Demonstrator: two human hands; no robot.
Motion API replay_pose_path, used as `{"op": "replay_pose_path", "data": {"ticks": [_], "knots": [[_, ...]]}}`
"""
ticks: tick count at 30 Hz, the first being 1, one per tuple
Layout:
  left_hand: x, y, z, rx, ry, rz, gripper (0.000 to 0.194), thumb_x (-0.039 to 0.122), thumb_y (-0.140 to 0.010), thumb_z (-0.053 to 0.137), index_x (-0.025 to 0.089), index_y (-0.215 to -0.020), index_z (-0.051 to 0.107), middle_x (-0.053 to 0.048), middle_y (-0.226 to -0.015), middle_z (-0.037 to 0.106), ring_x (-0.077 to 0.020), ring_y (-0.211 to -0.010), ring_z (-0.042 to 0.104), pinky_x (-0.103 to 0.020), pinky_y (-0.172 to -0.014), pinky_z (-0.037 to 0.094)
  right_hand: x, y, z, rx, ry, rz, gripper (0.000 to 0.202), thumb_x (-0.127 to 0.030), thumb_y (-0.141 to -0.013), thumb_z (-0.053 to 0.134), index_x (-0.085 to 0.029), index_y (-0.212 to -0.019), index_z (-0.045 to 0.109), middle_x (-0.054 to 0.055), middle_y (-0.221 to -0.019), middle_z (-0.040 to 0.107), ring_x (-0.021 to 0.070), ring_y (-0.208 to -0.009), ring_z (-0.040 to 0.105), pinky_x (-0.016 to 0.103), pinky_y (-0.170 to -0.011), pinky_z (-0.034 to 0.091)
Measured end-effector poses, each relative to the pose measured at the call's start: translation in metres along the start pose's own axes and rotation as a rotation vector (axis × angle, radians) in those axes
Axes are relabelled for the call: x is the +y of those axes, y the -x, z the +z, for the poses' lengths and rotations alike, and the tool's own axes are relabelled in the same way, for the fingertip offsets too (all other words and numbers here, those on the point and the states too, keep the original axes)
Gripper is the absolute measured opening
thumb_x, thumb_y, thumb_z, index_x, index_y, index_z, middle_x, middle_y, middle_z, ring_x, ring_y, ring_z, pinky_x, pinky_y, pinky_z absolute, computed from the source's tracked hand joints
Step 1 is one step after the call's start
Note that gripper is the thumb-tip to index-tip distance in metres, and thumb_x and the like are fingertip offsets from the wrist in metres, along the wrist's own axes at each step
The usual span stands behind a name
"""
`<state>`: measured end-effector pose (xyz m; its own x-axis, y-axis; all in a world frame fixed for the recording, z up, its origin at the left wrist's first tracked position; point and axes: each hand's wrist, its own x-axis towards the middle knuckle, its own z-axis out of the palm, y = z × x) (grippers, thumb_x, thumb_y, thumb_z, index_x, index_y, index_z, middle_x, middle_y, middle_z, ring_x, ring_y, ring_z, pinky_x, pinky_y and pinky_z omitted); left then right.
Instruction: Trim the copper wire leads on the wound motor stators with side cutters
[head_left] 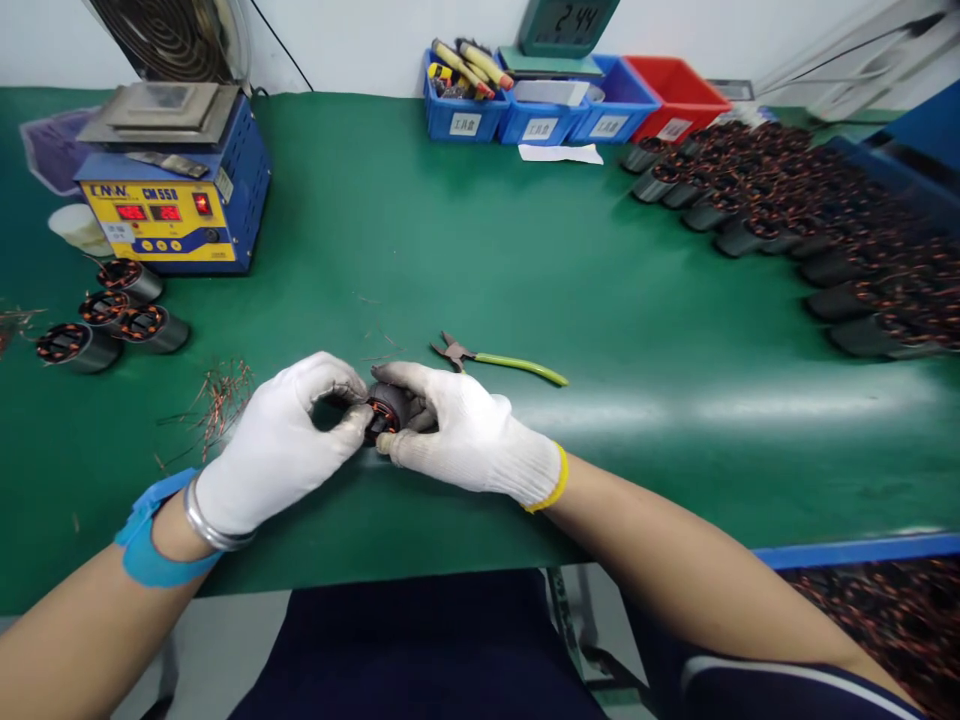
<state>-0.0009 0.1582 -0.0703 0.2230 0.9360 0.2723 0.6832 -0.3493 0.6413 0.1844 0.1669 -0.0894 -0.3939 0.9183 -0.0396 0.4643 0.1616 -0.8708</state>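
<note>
A dark cylindrical motor stator [387, 412] with copper windings lies tilted between my hands, close to the table's front edge. My right hand [461, 425], in a white knit glove, wraps its fingers and thumb around the stator's body. From the other side, my left hand [289, 425], also gloved, pinches with thumb and forefinger at the wound end; any wire between those fingertips is hidden. Just beyond my right hand lie cutting pliers [517, 366] with green handles. Loose copper wire clippings [223, 400] are scattered beside my left hand.
Several stators [154, 328] stand at left before a blue-and-yellow CM550 unit [172, 215]. Many more stators [810, 220] crowd the right side. Blue bins [465, 120], a red bin [675, 95] and a digital clock [568, 28] line the back of the green table [675, 480].
</note>
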Motion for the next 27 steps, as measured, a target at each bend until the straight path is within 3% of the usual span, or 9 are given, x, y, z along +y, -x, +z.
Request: {"op": "replay_pose_path", "data": {"ticks": [3, 6, 10, 13, 15, 19, 21, 24, 27], "knots": [[-0.005, -0.005, 0.001, 0.091, 0.379, -0.249, 0.008, 0.028, -0.074, 0.061, 0.02, -0.074, 0.058, -0.002, -0.072, 0.063, -0.0175, -0.067, 0.061, -0.031, -0.064, 0.054, -0.005, 0.0, -0.003, -0.082, -0.208, 0.03, 0.065, -0.023, -0.071, 0.071, -0.016, -0.133, 0.055, 0.006, -0.104, 0.072, 0.0198, -0.087, 0.069, 0.033, -0.074, 0.056], [-0.011, -0.007, 0.002, 0.186, 0.679, -0.28, 0.017, 0.036, -0.078, 0.059, 0.02, -0.084, 0.056, -0.005, -0.084, 0.065, -0.017, -0.068, 0.063, -0.033, -0.067, 0.056, -0.008, 0.0, -0.006, -0.138, -0.383, 0.075, 0.064, -0.02, -0.072, 0.07, -0.013, -0.133, 0.053, 0.008, -0.106, 0.072, 0.0182, -0.085, 0.069, 0.029, -0.068, 0.056], [-0.006, 0.001, 0.007, -0.002, 0.426, -0.043, 0.041, 0.031, -0.062, 0.078, 0.019, -0.1, 0.066, -0.01, -0.116, 0.065, -0.0247, -0.103, 0.064, -0.037, -0.089, 0.055, -0.006, -0.001, -0.008, -0.245, -0.225, 0.009, 0.057, -0.018, -0.068, 0.071, -0.017, -0.124, 0.061, 0.002, -0.09, 0.072, 0.0146, -0.069, 0.064, 0.023, -0.054, 0.049], [0.003, 0.005, 0.009, -0.056, 0.372, -0.062, 0.017, 0.03, -0.068, 0.076, 0.018, -0.078, 0.07, -0.007, -0.105, 0.068, -0.0222, -0.096, 0.066, -0.033, -0.082, 0.056, -0.004, 0.0, -0.009, -0.338, -0.129, -0.022, 0.04, -0.025, -0.069, 0.072, -0.017, -0.107, 0.068, -0.001, -0.074, 0.068, 0.0135, -0.062, 0.061, 0.022, -0.049, 0.043], [0.004, 0.001, 0.003, 0.049, 0.422, -0.125, 0.011, 0.028, -0.076, 0.071, 0.019, -0.07, 0.069, -0.003, -0.088, 0.068, -0.0163, -0.081, 0.065, -0.03, -0.074, 0.056, -0.004, 0.002, -0.009, -0.381, -0.15, -0.012, 0.043, -0.028, -0.07, 0.072, -0.016, -0.111, 0.067, -0.002, -0.07, 0.067, 0.0127, -0.059, 0.06, 0.021, -0.049, 0.043], [-0.013, -0.013, -0.021, 0.521, 0.678, -0.112, 0.009, 0.026, -0.077, 0.071, 0.023, -0.07, 0.065, 0.003, -0.078, 0.066, -0.013, -0.078, 0.062, -0.03, -0.077, 0.055, -0.003, 0.005, -0.013, -0.401, -0.176, -0.018, 0.065, -0.023, -0.068, 0.075, -0.016, -0.13, 0.06, -0.002, -0.075, 0.069, 0.0105, -0.058, 0.061, 0.021, -0.054, 0.046], [-0.017, -0.014, -0.027, 0.414, 0.707, -0.088, 0.013, 0.037, -0.077, 0.07, 0.024, -0.075, 0.067, 0.0, -0.084, 0.069, -0.0172, -0.084, 0.064, -0.035, -0.078, 0.057, -0.002, 0.004, -0.015, -0.413, -0.239, -0.012, 0.067, -0.021, -0.07, 0.074, -0.017, -0.134, 0.057, -0.001, -0.08, 0.07, 0.0098, -0.057, 0.06, 0.021, -0.054, 0.046], [-0.008, -0.003, -0.018, -0.072, 0.472, -0.1, 0.026, 0.04, -0.068, 0.077, 0.022, -0.087, 0.073, -0.006, -0.098, 0.07, -0.0237, -0.092, 0.066, -0.037, -0.08, 0.058, 0.0, 0.003, -0.017, -0.474, -0.385, 0.001, 0.058, -0.022, -0.074, 0.072, -0.017, -0.13, 0.058, -0.001, -0.08, 0.069, 0.0094, -0.056, 0.059, 0.02, -0.052, 0.046], [0.011, 0.011, 0.0, -0.135, 0.388, -0.145, 0.011, 0.029, -0.069, 0.075, 0.019, -0.07, 0.07, -0.004, -0.086, 0.065, -0.018, -0.076, 0.064, -0.028, -0.065, 0.056, 0.0, 0.002, -0.014, -0.519, -0.385, 0.006, 0.032, -0.029, -0.074, 0.075, -0.016, -0.102, 0.068, -0.002, -0.069, 0.065, 0.0097, -0.055, 0.058, 0.019, -0.048, 0.042]]}}
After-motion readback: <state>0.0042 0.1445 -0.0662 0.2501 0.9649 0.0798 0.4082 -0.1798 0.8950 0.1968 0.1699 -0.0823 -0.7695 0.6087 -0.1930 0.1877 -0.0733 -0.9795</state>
